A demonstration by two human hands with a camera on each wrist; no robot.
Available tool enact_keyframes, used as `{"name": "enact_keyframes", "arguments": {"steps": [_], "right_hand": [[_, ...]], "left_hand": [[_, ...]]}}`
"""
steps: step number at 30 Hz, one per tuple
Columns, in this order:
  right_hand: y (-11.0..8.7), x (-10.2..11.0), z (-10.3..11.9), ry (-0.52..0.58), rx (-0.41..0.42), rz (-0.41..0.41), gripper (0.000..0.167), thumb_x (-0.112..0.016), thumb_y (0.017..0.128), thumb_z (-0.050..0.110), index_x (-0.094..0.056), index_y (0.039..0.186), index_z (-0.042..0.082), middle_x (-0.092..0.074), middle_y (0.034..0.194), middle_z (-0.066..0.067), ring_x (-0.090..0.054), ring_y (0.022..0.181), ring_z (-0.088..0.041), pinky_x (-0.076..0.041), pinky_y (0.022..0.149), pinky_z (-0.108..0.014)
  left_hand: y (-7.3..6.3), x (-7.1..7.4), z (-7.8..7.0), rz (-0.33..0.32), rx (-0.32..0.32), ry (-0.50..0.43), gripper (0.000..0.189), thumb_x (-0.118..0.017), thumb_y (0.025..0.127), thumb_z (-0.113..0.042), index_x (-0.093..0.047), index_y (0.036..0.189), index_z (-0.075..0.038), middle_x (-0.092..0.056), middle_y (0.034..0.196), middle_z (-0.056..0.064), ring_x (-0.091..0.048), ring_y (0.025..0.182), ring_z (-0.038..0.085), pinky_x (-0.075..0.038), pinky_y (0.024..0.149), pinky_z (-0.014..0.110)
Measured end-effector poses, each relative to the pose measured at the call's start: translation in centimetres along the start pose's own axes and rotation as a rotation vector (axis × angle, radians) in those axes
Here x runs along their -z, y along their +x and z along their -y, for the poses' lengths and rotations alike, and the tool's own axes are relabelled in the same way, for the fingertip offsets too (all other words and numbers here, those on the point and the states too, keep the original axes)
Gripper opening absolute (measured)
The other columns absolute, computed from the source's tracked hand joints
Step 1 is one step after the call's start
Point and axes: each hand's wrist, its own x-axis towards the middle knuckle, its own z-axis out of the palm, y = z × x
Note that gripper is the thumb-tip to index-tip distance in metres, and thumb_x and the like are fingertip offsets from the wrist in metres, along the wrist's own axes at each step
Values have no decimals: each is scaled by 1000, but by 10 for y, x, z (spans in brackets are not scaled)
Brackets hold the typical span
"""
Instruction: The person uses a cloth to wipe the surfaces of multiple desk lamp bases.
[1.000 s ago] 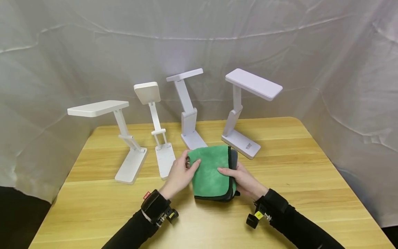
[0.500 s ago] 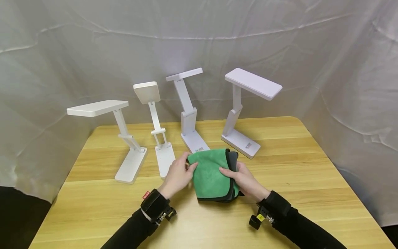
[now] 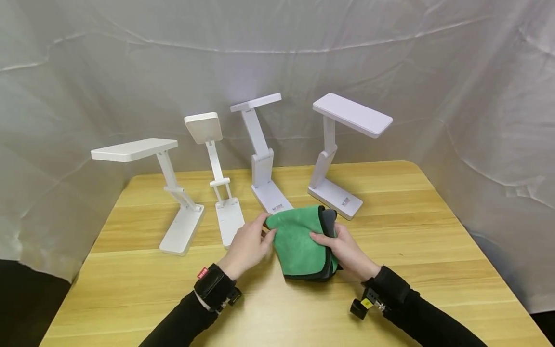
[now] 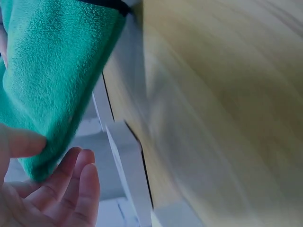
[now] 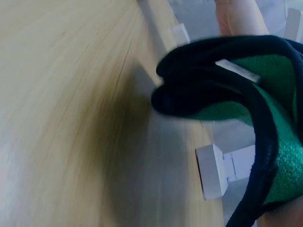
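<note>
"Green cloth [image 3: 299, 243], folded: where does the head view put it?"
"Above the worktop [image 3: 433, 270], before the lamps [image 3: 270, 195]; the right hand [image 3: 350, 251] has its grip closed round one side."
"Left wrist?"
"Left hand [image 4: 54, 198] pinches a corner between thumb and finger."
"Right wrist?"
"Layers gape at the edge; gentle tension, I'd judge, stops slipping."

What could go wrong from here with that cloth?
The left hand pinches the green cloth only near a corner, so that corner might slip free.

Its layers gape along the dark trim in the right wrist view, so the fold could fall open.

The cloth overlaps the base of the third lamp from the left in the head view; a careless sweep might knock it.
</note>
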Motion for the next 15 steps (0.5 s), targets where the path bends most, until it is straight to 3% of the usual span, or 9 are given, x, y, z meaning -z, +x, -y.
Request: {"name": "enact_keyframes", "arguments": {"steps": [4,9,12,15], "right_hand": [[0,-5,3,56,29,-8,50,-61,101,18,-43,144,1,-69,124,2,-70,111,-13,-60,94,-34],[1,-7,7,78,62,-50,45,-60,100,16,-46,141,3,-71,118,9,-71,108,-10,-60,92,-32],[1,-3,9,22,99,-101,45,-61,100,15,-46,141,3,-70,116,13,-70,107,-7,-60,92,-29],[-1,5,12,-70,149,-168,45,-61,100,14,-48,140,-2,-70,114,15,-70,105,-4,-59,91,-26]], "left_hand": [[-5,12,8,-47,-7,65,38,-64,97,-18,-58,133,-7,-73,112,11,-73,90,21,-62,76,35],[-11,25,23,-97,-9,198,39,-66,95,-19,-60,132,-6,-70,123,13,-69,107,30,-59,90,47],[-12,28,28,-92,-17,262,42,-68,94,-21,-59,133,-6,-68,129,14,-67,113,32,-57,95,49],[-5,25,24,-60,-56,302,44,-67,95,-23,-58,134,-5,-65,133,14,-64,119,33,-54,103,48]]}}
